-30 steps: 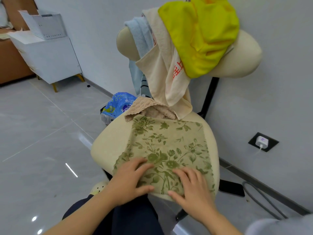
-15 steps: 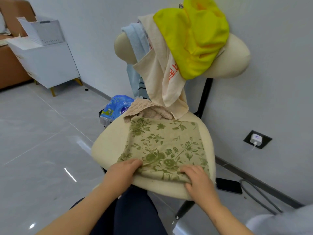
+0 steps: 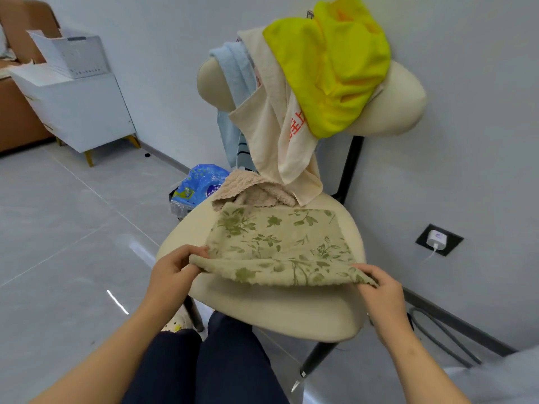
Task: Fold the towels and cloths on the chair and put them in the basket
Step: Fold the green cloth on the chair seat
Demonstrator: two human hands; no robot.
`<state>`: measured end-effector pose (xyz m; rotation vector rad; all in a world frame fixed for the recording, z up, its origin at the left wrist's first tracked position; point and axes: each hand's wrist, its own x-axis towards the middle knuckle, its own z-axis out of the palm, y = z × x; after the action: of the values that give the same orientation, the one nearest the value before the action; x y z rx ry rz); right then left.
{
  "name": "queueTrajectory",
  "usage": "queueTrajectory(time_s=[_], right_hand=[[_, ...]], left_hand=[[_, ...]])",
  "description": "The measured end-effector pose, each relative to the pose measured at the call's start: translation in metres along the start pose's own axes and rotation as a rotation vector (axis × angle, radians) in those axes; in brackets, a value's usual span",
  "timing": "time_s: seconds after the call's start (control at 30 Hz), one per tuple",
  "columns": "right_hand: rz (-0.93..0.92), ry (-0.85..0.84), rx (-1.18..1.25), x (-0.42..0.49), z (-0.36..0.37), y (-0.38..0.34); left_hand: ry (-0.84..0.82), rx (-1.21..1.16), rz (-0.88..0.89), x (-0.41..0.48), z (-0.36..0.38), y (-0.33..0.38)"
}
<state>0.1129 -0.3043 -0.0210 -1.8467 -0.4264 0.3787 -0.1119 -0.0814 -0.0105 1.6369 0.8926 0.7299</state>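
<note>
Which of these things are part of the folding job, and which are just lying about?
Job: floral towel, pinched by left hand and right hand; fuzzy tan towel, beige cloth, blue towel, yellow cloth; chair.
Lying about: white cabinet, blue plastic bag, wall charger.

The towel (image 3: 277, 243) lies on the chair seat (image 3: 262, 310) before me, my left hand (image 3: 172, 275) at its near left corner, my right hand (image 3: 382, 290) at the near right. Behind it on the seat sits a second cloth (image 3: 253, 193); more cloths (image 3: 329, 62) hang over the backrest (image 3: 390, 103). A bag (image 3: 198, 182) sits behind the seat, leftward; a cabinet (image 3: 81, 112) stands far left, a box (image 3: 70, 53) on it.
</note>
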Motion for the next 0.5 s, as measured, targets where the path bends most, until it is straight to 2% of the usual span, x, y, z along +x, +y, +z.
queueTrajectory(time_s=[0.2,0.4,0.5], right_hand=[[0.029,-0.036,0.065,0.001,-0.009,-0.004],[0.065,-0.083,0.088,0.001,-0.007,-0.001],[0.039,-0.095,0.03,0.01,-0.001,0.003]], left_hand=[[-0.058,-0.001,-0.064,0.0,-0.002,0.006],[-0.006,0.213,-0.183,-0.001,-0.003,-0.013],[-0.013,0.239,-0.253,0.002,-0.004,-0.02]])
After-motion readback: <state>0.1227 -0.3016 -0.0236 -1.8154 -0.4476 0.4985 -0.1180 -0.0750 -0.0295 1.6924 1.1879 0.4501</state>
